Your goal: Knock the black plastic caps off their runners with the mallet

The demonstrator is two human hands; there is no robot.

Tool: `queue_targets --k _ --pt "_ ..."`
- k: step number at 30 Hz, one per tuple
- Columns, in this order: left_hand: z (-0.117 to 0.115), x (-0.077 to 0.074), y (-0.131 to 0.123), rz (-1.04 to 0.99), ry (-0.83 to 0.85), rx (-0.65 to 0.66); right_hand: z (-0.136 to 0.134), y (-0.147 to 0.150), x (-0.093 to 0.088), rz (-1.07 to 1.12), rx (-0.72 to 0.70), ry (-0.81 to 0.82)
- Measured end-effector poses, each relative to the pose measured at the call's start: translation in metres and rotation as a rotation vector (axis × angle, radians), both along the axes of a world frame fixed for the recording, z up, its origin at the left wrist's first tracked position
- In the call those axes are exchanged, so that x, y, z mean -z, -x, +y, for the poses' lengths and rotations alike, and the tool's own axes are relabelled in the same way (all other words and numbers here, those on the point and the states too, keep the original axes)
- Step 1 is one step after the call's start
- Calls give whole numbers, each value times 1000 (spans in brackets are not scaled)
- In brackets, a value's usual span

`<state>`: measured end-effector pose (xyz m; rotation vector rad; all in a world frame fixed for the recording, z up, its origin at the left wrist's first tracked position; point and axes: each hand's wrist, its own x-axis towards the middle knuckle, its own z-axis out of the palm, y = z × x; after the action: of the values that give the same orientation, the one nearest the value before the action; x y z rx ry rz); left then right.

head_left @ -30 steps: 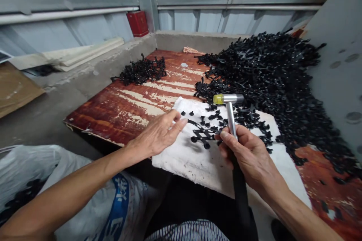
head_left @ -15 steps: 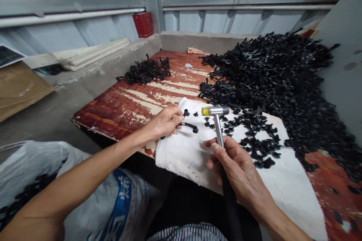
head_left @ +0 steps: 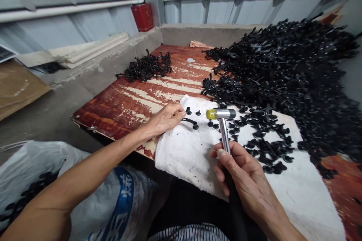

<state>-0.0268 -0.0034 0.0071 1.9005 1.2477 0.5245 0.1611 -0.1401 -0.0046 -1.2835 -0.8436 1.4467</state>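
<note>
My right hand (head_left: 243, 177) is closed round the black grip of a small hammer (head_left: 223, 128), whose metal shaft rises to a head with a yellow face, held just above a white cloth (head_left: 186, 158). My left hand (head_left: 168, 117) is curled at the cloth's left edge, pinching one end of a thin black plastic strip (head_left: 190, 122) that lies on the cloth. Small black round pieces (head_left: 263, 139) are scattered on the cloth to the right of the hammer.
A worn red wooden board (head_left: 127, 109) lies under the cloth. A big heap of black plastic parts (head_left: 288, 71) fills the right and back. A smaller black pile (head_left: 148, 67) sits at the far left. A white sack (head_left: 113, 203) holding black pieces stands lower left. A red box (head_left: 143, 16) is on the ledge.
My left hand has pulled the black frame off to the cloth's left edge and closed on a thin strip. The hammer has shifted slightly left and lower; the view tilted.
</note>
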Motion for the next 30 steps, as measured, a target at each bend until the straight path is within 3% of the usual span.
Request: queue_targets --k 22,26,30 --pt "-2 -1 -2 43 -76 32 -1 0 -1 -25 -2 5" --pt "2 0 -4 47 -152 59 0 1 -1 -36 -8 17" --pt "6 -1 -3 76 -123 107 -2 -2 -1 -104 -46 32"
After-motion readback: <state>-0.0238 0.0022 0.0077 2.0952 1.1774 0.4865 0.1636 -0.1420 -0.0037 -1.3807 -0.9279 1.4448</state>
